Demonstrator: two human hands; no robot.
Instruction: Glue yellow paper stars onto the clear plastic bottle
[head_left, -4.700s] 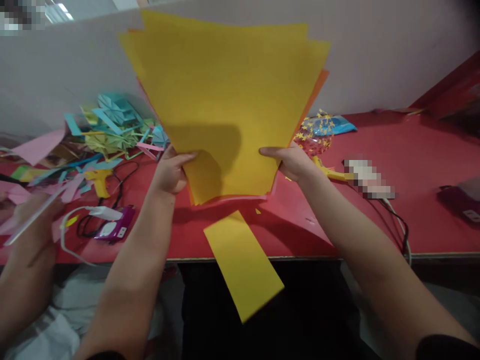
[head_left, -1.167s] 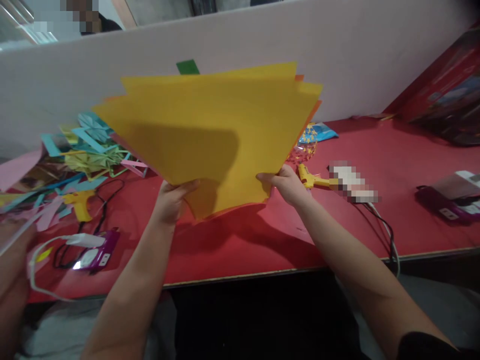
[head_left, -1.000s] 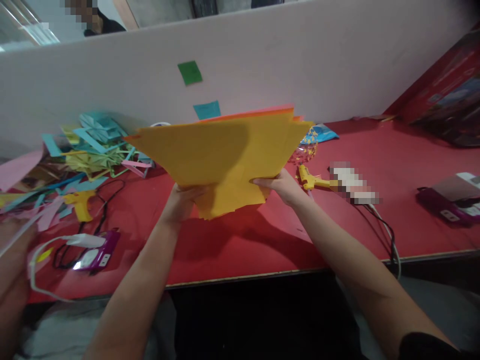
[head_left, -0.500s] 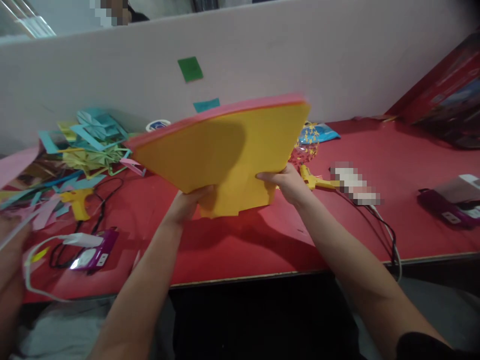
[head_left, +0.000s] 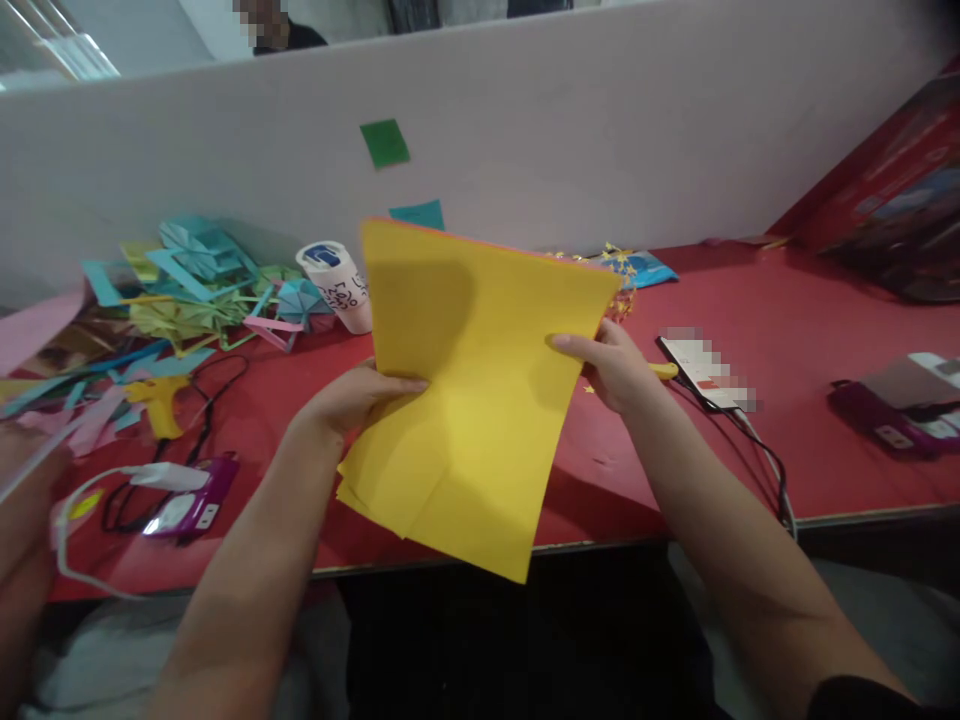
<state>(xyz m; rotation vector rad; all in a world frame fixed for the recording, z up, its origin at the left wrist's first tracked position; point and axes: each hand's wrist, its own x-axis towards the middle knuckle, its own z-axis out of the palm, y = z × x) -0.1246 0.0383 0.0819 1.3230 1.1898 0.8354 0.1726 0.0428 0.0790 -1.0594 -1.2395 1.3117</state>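
a yellow paper stack [head_left: 480, 420] is held tilted above the near edge of the table [head_left: 750, 290], pinched at its sides by the left hand [head_left: 360, 395] and right hand [head_left: 611, 365]. the sheets seem gathered; none is yet separated, folded or laid down.

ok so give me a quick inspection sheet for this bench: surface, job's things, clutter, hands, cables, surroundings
surface: red table, bare at right, littered at left
job's things: yellow paper sheets, a stack held tilted over the table's front edge
clutter: paper scraps piled at left; white cup beside them; yellow glue gun; purple device
hands: left hand pinches the stack's left edge, right hand its right edge
cables: white cable loops by the purple device; black cable runs off the front edge
surroundings: white partition with a green note; red box at right; another person's hand far left
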